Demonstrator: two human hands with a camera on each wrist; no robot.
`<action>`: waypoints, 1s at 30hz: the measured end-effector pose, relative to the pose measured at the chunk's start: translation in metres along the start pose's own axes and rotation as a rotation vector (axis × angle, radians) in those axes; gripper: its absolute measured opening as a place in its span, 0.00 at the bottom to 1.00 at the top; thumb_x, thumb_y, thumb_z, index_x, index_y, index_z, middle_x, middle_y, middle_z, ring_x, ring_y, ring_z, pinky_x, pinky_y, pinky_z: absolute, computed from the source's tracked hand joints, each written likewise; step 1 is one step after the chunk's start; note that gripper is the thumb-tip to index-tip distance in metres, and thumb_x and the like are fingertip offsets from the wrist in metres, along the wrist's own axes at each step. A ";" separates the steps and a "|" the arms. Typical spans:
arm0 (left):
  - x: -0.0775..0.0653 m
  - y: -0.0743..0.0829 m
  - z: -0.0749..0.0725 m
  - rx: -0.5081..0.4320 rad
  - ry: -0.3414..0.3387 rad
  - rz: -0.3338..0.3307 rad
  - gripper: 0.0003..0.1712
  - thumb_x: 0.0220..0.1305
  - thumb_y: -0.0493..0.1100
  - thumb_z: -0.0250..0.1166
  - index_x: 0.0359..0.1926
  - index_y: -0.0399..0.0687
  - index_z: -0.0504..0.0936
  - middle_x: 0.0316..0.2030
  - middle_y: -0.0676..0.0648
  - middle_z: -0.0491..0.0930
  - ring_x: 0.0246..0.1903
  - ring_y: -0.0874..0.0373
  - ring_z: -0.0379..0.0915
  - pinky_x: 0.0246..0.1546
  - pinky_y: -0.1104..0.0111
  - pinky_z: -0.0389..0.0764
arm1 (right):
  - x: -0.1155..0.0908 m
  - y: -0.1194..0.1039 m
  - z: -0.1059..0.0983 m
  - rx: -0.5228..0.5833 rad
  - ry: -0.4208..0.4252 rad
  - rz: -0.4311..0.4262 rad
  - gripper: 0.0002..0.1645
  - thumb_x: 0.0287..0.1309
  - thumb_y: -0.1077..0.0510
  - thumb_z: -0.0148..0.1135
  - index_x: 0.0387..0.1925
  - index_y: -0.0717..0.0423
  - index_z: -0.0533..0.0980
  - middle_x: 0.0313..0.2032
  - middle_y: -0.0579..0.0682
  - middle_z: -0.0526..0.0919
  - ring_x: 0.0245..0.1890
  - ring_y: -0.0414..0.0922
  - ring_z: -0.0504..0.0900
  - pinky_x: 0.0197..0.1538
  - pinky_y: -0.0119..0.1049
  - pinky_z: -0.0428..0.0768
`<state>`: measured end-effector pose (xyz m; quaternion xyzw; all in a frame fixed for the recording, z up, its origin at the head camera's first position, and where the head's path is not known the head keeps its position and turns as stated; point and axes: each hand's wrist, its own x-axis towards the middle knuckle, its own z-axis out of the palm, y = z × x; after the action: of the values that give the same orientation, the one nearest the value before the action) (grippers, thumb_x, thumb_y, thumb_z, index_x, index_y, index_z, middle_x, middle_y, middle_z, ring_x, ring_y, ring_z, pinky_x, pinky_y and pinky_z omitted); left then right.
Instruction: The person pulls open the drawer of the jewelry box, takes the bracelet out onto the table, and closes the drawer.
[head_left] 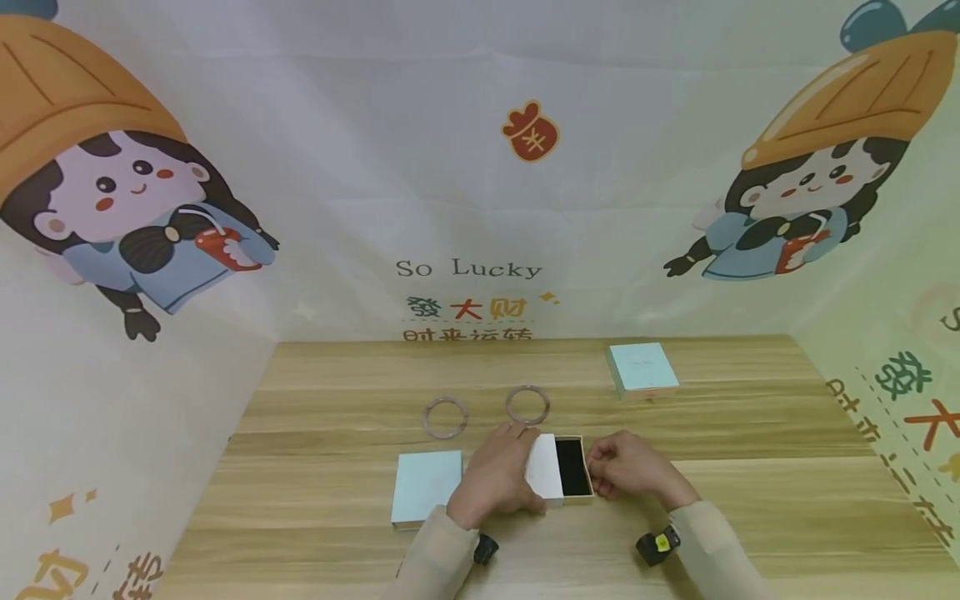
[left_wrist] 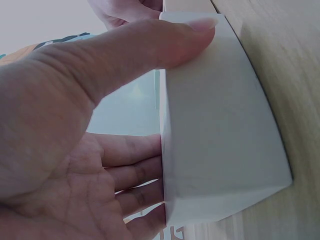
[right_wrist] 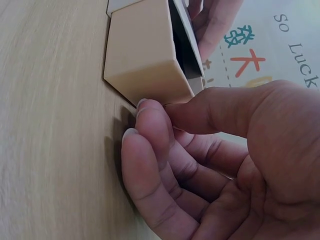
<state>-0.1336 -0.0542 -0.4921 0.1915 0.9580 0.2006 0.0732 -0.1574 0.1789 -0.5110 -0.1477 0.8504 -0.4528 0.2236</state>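
A small white drawer box sits on the table in front of me, its tan drawer (head_left: 588, 500) with black lining (head_left: 573, 467) pulled partway out to the right. My left hand (head_left: 497, 471) grips the white sleeve (head_left: 544, 468); in the left wrist view the thumb lies along one side of the sleeve (left_wrist: 220, 125) and the fingers reach across the top. At the drawer's outer end, my right hand (head_left: 626, 465) pinches with thumb and forefinger. In the right wrist view, those fingertips touch the end of the drawer (right_wrist: 142, 50); whatever lies between them is hidden.
Two pale bangles, a left one (head_left: 426, 421) and a right one (head_left: 546, 408), lie behind the hands. One light-blue box (head_left: 427, 479) stands left of my left hand, another light-blue box (head_left: 643, 367) at the back right. Printed cloth walls (head_left: 480, 192) enclose the wooden table (head_left: 337, 500).
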 end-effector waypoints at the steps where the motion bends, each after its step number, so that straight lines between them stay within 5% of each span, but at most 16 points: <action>1: 0.000 0.000 0.000 -0.001 0.002 0.000 0.55 0.32 0.51 0.88 0.66 0.44 0.75 0.61 0.47 0.78 0.60 0.52 0.72 0.66 0.60 0.74 | 0.001 -0.001 0.001 0.001 -0.001 0.000 0.07 0.60 0.68 0.57 0.29 0.63 0.80 0.20 0.46 0.82 0.21 0.39 0.81 0.26 0.34 0.84; 15: -0.002 -0.001 0.000 -0.017 0.024 0.013 0.53 0.30 0.49 0.88 0.63 0.45 0.77 0.55 0.49 0.80 0.54 0.55 0.72 0.58 0.64 0.77 | 0.011 -0.011 0.017 0.015 -0.022 -0.014 0.07 0.63 0.65 0.59 0.30 0.63 0.81 0.21 0.47 0.83 0.22 0.38 0.81 0.27 0.33 0.84; 30: -0.003 -0.004 0.000 0.014 -0.005 0.018 0.57 0.35 0.52 0.88 0.68 0.43 0.73 0.62 0.47 0.76 0.61 0.53 0.70 0.66 0.62 0.74 | 0.016 -0.022 0.026 -0.010 -0.034 -0.015 0.09 0.66 0.62 0.60 0.30 0.61 0.80 0.22 0.48 0.84 0.22 0.38 0.82 0.26 0.33 0.83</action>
<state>-0.1321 -0.0589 -0.4939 0.2010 0.9575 0.1939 0.0725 -0.1564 0.1415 -0.5098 -0.1630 0.8475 -0.4475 0.2341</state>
